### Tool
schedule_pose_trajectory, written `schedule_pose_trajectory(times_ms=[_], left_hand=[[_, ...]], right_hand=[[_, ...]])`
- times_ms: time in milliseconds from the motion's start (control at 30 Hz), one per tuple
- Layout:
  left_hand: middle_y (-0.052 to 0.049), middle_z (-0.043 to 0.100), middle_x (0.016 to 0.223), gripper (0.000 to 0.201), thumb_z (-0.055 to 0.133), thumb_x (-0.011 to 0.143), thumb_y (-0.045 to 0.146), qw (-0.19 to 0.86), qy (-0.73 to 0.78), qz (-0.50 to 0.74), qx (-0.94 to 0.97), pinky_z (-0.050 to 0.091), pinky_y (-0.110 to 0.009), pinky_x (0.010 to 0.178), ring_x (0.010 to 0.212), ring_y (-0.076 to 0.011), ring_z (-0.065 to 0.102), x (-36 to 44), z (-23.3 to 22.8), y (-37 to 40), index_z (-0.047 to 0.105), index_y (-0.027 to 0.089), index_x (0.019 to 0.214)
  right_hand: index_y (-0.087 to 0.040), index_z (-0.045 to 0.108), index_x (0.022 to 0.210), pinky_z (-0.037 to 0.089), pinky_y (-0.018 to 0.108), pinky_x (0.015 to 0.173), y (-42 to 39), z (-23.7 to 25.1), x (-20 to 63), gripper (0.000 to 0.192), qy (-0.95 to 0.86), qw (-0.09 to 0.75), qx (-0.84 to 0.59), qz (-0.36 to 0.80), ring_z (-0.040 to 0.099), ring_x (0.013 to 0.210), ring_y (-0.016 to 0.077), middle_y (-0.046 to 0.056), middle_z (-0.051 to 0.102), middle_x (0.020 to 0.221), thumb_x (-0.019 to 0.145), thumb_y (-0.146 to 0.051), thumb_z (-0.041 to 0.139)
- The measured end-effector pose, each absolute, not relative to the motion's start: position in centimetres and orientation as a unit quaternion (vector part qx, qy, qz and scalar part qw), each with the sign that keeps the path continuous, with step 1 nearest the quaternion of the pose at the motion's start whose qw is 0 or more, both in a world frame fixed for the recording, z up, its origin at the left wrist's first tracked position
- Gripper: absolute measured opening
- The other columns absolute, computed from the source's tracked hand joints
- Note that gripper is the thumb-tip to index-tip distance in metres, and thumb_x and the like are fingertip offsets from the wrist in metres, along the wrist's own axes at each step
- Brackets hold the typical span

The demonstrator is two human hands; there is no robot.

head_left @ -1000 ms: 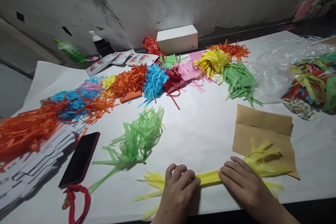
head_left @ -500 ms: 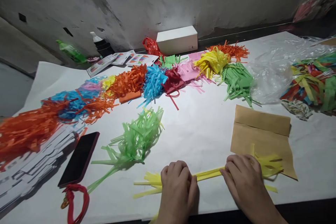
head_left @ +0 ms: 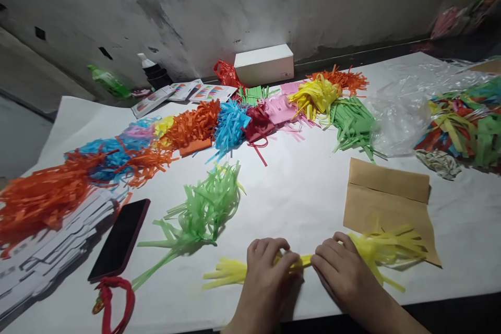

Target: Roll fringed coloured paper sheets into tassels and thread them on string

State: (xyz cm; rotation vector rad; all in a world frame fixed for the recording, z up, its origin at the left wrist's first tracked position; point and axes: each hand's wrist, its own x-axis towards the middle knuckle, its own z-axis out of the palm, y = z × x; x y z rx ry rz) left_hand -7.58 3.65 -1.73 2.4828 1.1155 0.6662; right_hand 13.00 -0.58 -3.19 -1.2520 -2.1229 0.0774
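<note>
A bundle of yellow tissue paper strips (head_left: 387, 250) lies across the front of the table, its loose fringes fanned out at both ends. My left hand (head_left: 266, 271) is closed around it left of the middle, fingers curled, the short fringe sticking out beyond. Close by on the right, my right hand (head_left: 344, 271) pinches the narrow middle part, with the longer fringe spreading past it. Only a short twisted stretch shows between the two hands. Under the right fringe lies a creased brown paper sheet (head_left: 389, 188). Green tissue strips (head_left: 207, 203) sit in a heap to the left.
A phone (head_left: 119, 240) with a red strap (head_left: 131, 297) lies at the left, beside stacked white paper strips (head_left: 58, 250). Orange fringe (head_left: 43, 193) and other coloured tassels run across the back. A white box (head_left: 264, 65) and clear plastic (head_left: 403, 120) stand behind.
My right hand has slid left toward my left hand, shortening the yellow stretch between them. More of the right fringe now shows. My left hand has shifted slightly right.
</note>
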Motion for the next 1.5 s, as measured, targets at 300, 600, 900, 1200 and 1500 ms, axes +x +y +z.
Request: schedule_pose_trajectory(times_ms=[300,600,900,1200,1500], left_hand=[[-0.001,0.067,0.088,0.015,0.059,0.095,0.010,0.205,0.356,0.267,0.872,0.032,-0.039,0.086,0.086,-0.0195,0.054,-7.5,-2.6,3.9,0.061,0.020,0.083],[-0.001,0.065,0.088,0.020,0.050,0.096,0.011,0.228,0.421,0.253,0.841,0.030,-0.041,0.084,0.084,-0.0204,0.053,-7.1,-2.2,3.0,0.060,0.022,0.084],[-0.002,0.064,0.085,0.022,0.049,0.089,0.005,0.125,0.474,0.240,0.838,0.031,-0.042,0.086,0.080,-0.0216,0.053,-5.9,-2.8,2.9,0.059,0.022,0.078],[0.000,0.065,0.076,0.022,0.058,0.088,0.001,0.033,0.358,0.223,0.906,0.034,-0.043,0.093,0.078,-0.0197,0.056,-5.2,-2.8,3.6,0.060,0.020,0.076],[-0.006,0.078,0.101,0.024,0.053,0.099,0.030,0.500,0.401,0.207,0.739,0.049,-0.033,0.084,0.093,-0.0214,0.068,-5.9,0.6,3.2,0.075,0.023,0.107]], right_hand=[[-0.016,0.057,0.079,0.034,0.039,0.084,-0.3,-3.0,12.7,0.034,-0.823,0.319,-0.468,0.038,0.045,0.074,0.0184,0.003,0.055,0.075,0.103,-0.006,0.034],[-0.017,0.061,0.092,0.032,0.048,0.101,-1.4,-3.2,16.2,0.024,-0.770,0.355,-0.525,0.072,0.051,0.086,0.0195,0.004,0.059,0.087,0.101,-0.005,0.042],[-0.020,0.057,0.080,0.032,0.049,0.095,-0.5,-3.0,15.2,0.023,-0.727,0.305,-0.614,0.044,0.050,0.079,0.0206,0.002,0.057,0.079,0.097,-0.011,0.045],[-0.016,0.064,0.095,0.026,0.053,0.112,-0.2,-3.3,13.9,0.021,-0.815,0.306,-0.491,0.001,0.054,0.086,0.0201,0.003,0.061,0.084,0.099,-0.008,0.045],[-0.007,0.067,0.105,0.028,0.052,0.111,-1.2,-0.4,14.9,0.036,-0.841,0.360,-0.402,-0.042,0.058,0.096,0.0225,0.009,0.070,0.094,0.103,-0.003,0.032]])
